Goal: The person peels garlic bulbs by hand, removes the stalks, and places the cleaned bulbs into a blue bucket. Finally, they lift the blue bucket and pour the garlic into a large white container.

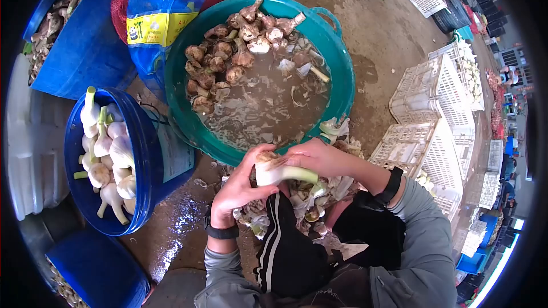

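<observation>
Blue bucket [149,159] of pale bulbs at left, one garlic bulb [268,173] in two bare hands.
The left hand [240,187] cups the bulb in a rounded grip, apparently to steady it beside the green tub [346,80]; the right hand [319,157] has a narrow grip at the papery skin near the stem, likely for finer control, above loose peelings [315,195].
</observation>
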`<state>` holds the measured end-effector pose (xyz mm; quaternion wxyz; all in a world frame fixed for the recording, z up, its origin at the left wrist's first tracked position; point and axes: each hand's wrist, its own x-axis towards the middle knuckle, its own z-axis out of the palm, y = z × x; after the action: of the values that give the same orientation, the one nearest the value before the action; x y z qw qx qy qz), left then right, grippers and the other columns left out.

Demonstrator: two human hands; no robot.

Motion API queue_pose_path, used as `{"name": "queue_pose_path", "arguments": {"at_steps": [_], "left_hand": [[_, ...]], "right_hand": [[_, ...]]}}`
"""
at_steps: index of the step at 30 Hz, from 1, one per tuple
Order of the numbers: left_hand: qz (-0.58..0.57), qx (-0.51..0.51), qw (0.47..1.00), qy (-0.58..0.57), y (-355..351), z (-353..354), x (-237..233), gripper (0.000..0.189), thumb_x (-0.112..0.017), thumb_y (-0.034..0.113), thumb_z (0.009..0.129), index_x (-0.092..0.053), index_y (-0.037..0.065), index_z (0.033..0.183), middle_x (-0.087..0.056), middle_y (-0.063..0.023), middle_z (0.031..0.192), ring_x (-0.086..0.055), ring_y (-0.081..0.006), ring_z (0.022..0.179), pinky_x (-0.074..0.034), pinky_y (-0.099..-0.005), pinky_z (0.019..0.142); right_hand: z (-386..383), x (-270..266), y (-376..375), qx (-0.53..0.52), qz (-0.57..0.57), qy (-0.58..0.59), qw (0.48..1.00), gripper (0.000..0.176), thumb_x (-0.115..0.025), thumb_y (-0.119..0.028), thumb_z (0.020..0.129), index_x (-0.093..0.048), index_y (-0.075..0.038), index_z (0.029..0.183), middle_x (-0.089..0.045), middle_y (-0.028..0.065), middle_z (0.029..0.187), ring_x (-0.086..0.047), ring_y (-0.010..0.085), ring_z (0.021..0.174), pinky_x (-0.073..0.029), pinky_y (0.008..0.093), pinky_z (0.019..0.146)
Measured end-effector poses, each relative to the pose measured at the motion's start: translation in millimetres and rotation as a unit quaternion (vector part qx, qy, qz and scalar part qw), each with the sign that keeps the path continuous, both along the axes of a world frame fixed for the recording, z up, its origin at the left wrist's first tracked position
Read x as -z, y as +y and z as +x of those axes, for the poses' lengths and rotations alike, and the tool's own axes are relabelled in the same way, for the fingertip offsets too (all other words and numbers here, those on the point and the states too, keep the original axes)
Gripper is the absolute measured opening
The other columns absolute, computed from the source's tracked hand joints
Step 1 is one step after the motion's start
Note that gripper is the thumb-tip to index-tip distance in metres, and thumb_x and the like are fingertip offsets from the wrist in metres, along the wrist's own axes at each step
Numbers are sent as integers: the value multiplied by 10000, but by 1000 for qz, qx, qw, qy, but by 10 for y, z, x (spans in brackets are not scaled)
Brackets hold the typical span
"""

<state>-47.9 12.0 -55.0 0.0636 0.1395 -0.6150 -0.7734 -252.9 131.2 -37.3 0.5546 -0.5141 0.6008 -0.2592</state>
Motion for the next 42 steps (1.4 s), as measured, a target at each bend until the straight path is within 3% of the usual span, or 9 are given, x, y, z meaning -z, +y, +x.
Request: {"name": "queue_pose_path", "arguments": {"at_steps": [5, 7, 11, 15, 21, 23, 25, 35, 42], "left_hand": [[275, -128, 947, 102, 77, -12, 257, 876, -703, 124, 784, -156, 72, 1466, -325, -134, 1427, -357, -229, 1282, -287, -336, 1065], [-225, -225, 948, 16, 57, 79, 194, 875, -774, 191, 707, -297, 117, 1436, -280, -141, 1459, -305, -333, 1322, -198, -428, 1110], [-419, -293, 858, 47, 258, -114, 86, 343, -708, 138, 776, -571, 104, 1088, -489, -156, 1266, -372, -355, 1255, -240, -484, 1067], [154, -461, 860, 159, 213, -175, -136, 163, -514, 248, 952, -476, 97, 1000, -584, -138, 1076, -510, -315, 1107, -352, -465, 1002], [-304, -529, 760, 223, -573, 424, -1013, 307, -533, 323, 934, -513, 61, 1094, -607, -107, 955, -560, -290, 1009, -441, -423, 901], [-485, -516, 706, 17, -962, 796, -1192, 500, -620, 302, 873, -439, 52, 1266, -560, -146, 1137, -499, -332, 1124, -375, -475, 980], [-747, -397, 480, -232, -1051, 783, -1459, 717, -705, 254, 783, -345, 57, 1371, -438, -167, 1325, -369, -361, 1264, -297, -485, 1047], [-273, -232, 927, -110, -220, 308, -539, 379, -609, 97, 848, -520, 33, 1211, -580, -144, 1144, -536, -244, 1092, -406, -347, 949], [86, -204, 973, -60, -95, 24, 324, 345, -471, 134, 962, -441, 38, 1291, -562, -93, 1152, -546, -176, 1044, -433, -304, 907]], "right_hand": [[465, 40, 13, 359, 95, -346, 862, 297, -496, -269, 957, -575, 3, 1047, -636, 40, 874, -576, 94, 766, -463, 279, 670], [435, 294, 11, 332, -70, -86, 937, 269, -489, -227, 954, -561, 15, 1050, -639, 90, 836, -607, 158, 730, -474, 309, 665], [804, 128, -131, 299, -174, 44, 937, 189, -481, -165, 933, -552, -2, 998, -590, 209, 794, -599, 264, 682, -471, 346, 651], [749, -317, -165, 256, -156, 45, 953, 167, -488, -160, 925, -533, 1, 927, -564, 215, 753, -568, 360, 667, -457, 375, 611], [119, -69, 516, -6, -146, 189, 971, 141, -522, -178, 898, -549, -44, 865, -542, 177, 669, -550, 377, 637, -437, 397, 555], [-148, 320, 564, -352, -86, 447, 818, 106, -572, -180, 834, -559, -75, 824, -559, 128, 661, -575, 342, 633, -460, 405, 552], [-227, 298, -223, -79, -276, 345, 894, 109, -579, -196, 786, -570, -88, 797, -565, 87, 657, -593, 305, 637, -478, 429, 559], [-238, 2036, -2475, -72, -129, 600, 786, 278, -471, -128, 834, -631, -190, 1053, -602, 32, 1009, -630, 196, 761, -502, 338, 638], [-457, 1601, -1736, -72, 45, 391, 917, 607, -558, -385, 818, -385, -204, 1371, -567, 155, 1236, -571, 296, 1102, -464, 373, 887]]}}
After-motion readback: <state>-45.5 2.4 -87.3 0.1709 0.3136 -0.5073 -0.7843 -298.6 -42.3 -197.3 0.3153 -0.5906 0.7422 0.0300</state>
